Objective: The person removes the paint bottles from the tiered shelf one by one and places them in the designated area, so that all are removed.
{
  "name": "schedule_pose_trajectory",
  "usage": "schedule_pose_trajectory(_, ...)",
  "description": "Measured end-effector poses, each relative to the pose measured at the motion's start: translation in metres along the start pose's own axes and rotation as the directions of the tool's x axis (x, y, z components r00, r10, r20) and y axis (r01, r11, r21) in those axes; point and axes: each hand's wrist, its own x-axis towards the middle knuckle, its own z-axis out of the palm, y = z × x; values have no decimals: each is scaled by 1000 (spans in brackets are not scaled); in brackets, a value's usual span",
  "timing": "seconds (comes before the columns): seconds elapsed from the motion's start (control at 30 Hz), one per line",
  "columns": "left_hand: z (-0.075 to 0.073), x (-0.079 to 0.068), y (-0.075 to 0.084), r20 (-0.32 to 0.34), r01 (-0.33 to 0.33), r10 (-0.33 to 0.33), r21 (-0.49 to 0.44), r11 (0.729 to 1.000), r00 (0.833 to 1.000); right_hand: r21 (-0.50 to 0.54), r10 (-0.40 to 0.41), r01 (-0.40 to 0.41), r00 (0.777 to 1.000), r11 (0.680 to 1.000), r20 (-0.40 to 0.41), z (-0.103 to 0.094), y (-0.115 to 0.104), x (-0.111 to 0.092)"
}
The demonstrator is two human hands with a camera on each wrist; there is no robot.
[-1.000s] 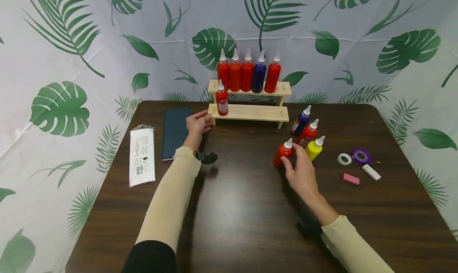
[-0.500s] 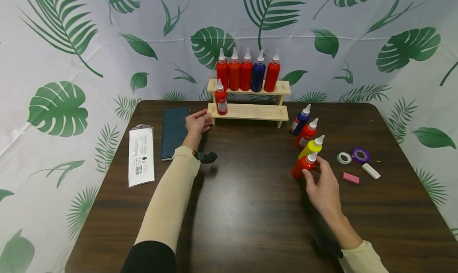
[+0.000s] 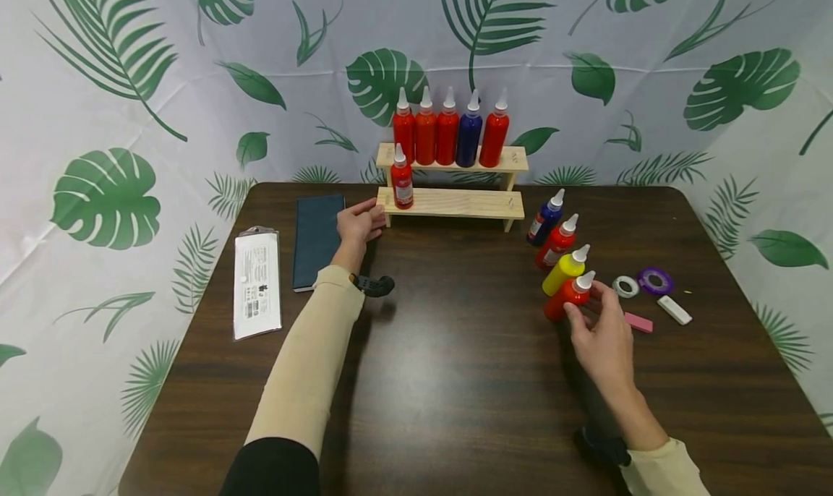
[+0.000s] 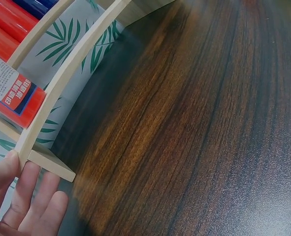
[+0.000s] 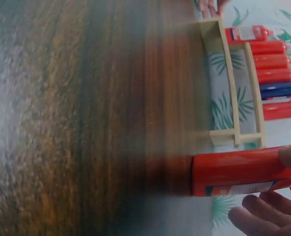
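My right hand (image 3: pixel 605 337) grips a red squeeze bottle (image 3: pixel 565 300) with a white pointed cap, held upright at the near end of a row of bottles. In the right wrist view the thumb and fingers lie around the upper part of this bottle (image 5: pixel 234 169); whether its base touches the table I cannot tell. Just behind it stand a yellow bottle (image 3: pixel 562 275), another red bottle (image 3: pixel 555 247) and a blue bottle (image 3: pixel 544 223). My left hand (image 3: pixel 359 222) pinches the left end of the two-step wooden rack (image 3: pixel 455 202), thumb above and fingers beneath the lower plank (image 4: pixel 66 78).
Several red bottles (image 3: pixel 426 138) and one blue bottle (image 3: pixel 468 139) line the upper step; one red bottle (image 3: pixel 403 185) stands on the lower step. Right: tape rolls (image 3: pixel 654 281), pink eraser (image 3: pixel 639 323), white eraser (image 3: pixel 675 311). Left: dark notebook (image 3: pixel 315 243), white packet (image 3: pixel 257 286).
My right hand has carried the red bottle rightward and slightly nearer to me, from left of the yellow bottle to in front of it. The left hand stays at the rack.
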Motion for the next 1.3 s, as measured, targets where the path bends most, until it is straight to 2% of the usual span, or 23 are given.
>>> schedule_pose_trajectory(0.07, -1, 0, 0, 0, 1, -1, -4, 1000, 1000, -6, -16, 16, 999, 1000, -41, -1, -3, -1)
schedule_pose_trajectory(0.17, -2, -1, 1, 0, 6, -6, -6, 1000, 1000, -24, -74, 71, 985, 997, -157, -5, -14, -4)
schedule_pose_trajectory(0.3, -3, -1, 2, 9, 13, -13, -5, 1000, 1000, -35, -195, 194, 927, 980, -321, -10, -40, -4)
schedule_pose_trajectory(0.4, -3, -1, 3, 10, 7, -7, -10, 1000, 1000, -13, -295, 311, 887, 950, -354, -5, -67, -1)
schedule_pose_trajectory(0.43, -3, -1, 3, 6, 5, -4, -12, 1000, 1000, -1, -328, 348, 883, 938, -337, -1, -75, 1)
schedule_pose_trajectory(0.5, -4, -2, 4, 3, 0, 0, -13, 1000, 1000, 33, -379, 400, 889, 916, -258, 14, -91, 6)
schedule_pose_trajectory(0.6, -4, -3, 4, 5, -2, 3, -7, 1000, 1000, 90, -425, 432, 901, 898, -82, 43, -110, 20)
schedule_pose_trajectory(0.73, -3, -3, 2, 11, -6, 6, -7, 1000, 1000, 168, -442, 421, 890, 891, 114, 88, -127, 53)
schedule_pose_trajectory(0.9, -2, -3, 0, 19, 7, -7, 2, 1000, 1000, 218, -410, 359, 870, 908, 274, 134, -144, 100)
schedule_pose_trajectory(1.0, -2, -3, 2, 17, 4, -4, 0, 1000, 1000, 237, -370, 305, 872, 922, 321, 154, -157, 125)
schedule_pose_trajectory(1.1, -3, -3, 2, 21, 3, -3, -4, 1000, 1000, 273, -315, 227, 887, 935, 339, 171, -169, 142)
schedule_pose_trajectory(1.2, -3, -2, 2, 22, 1, -1, -3, 1000, 1000, 294, -269, 172, 904, 940, 332, 184, -181, 151)
schedule_pose_trajectory(1.3, -3, -2, 1, 20, 14, -14, -4, 1000, 1000, 260, -234, 153, 919, 954, 318, 192, -190, 153)
